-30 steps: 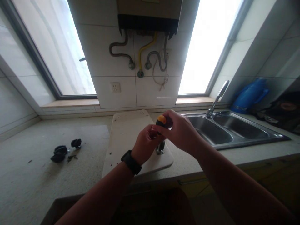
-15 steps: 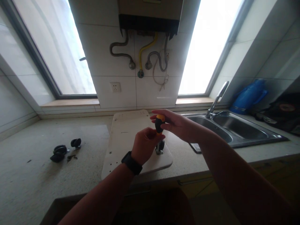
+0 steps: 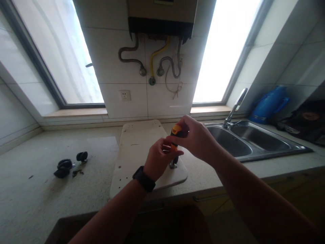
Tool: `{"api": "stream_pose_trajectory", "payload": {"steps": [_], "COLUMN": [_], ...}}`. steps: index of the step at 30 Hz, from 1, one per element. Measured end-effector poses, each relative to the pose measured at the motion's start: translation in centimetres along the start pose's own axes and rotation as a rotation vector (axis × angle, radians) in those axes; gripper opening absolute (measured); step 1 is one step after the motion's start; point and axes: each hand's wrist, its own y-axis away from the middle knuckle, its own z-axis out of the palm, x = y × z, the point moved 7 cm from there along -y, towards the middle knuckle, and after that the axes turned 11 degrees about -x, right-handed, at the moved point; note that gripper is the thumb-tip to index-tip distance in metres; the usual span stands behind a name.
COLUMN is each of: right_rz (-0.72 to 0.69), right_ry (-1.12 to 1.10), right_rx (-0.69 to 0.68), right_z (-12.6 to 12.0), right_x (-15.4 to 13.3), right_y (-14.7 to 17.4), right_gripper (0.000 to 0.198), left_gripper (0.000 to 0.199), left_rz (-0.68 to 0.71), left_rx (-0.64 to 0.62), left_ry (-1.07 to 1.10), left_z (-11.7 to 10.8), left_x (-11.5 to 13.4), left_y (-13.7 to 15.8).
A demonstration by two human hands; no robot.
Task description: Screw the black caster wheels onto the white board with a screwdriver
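Observation:
An orange-and-black screwdriver [image 3: 175,134] stands roughly upright over the near right corner of a white board [image 3: 137,156]. My right hand [image 3: 195,135] is closed round the upper part of its handle. Lower down, the fingers of my left hand [image 3: 159,156], with a black watch on the wrist, pinch the screwdriver near the bottom of the handle. Just beneath is a caster [image 3: 173,165] with a metal plate on the board; my left hand partly covers it. The screwdriver's tip is hidden.
Several black casters [image 3: 63,166] lie on the left of the countertop [image 3: 96,183], beside small dark screws [image 3: 77,173]. A steel double sink [image 3: 261,135] with a faucet [image 3: 236,105] is at the right, and a blue thermos [image 3: 269,105] stands behind it.
My right hand has gone from loosely spread fingers to a curled grip round the screwdriver's handle. My left hand has shifted slightly right and down, its fingers opening a little round the screwdriver.

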Motion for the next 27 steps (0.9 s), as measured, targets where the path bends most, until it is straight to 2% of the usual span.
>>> {"api": "stream_pose_trajectory", "payload": {"steps": [2,4,8,10,15,22,27], "right_rz": [0.008,-0.018,-0.150,-0.180,-0.195,-0.152,-0.150], "right_ry": [0.037,-0.028,-0.300,-0.359,-0.365,-0.169,0.021], "right_rx": [-0.002,-0.070,-0.383,-0.464,-0.424,-0.353,-0.275], "right_z": [-0.2,-0.2,0.7,0.8,0.5,0.4,0.6], "right_x": [-0.3,-0.4,-0.5,-0.4,0.0,-1.2,-2.2], "right_y": [0.0,-0.3,-0.5,-0.5,-0.6,-0.2,0.0], "right_gripper": [0.042,0.037,0.042,0.044,0.039,0.038,0.030], "left_gripper": [0.036,0.031,0.022,0.022,0.026,0.028,0.043], "left_rz": [0.004,0.015,0.032,0.037,0.063,0.048,-0.026], "left_rx": [0.081,0.104,-0.034,-0.100,-0.187,-0.259,-0.122], "left_ry": [-0.059,-0.081,-0.008,0.007,0.023,0.007,0.017], "left_z": [-0.3,-0.4,0.1,0.3,0.5,0.2,-0.6], "left_x": [0.0,0.1,0.3,0.4,0.6,0.3,-0.7], "left_y": [0.1,0.1,-0.3,-0.5,-0.6,-0.1,0.2]}}
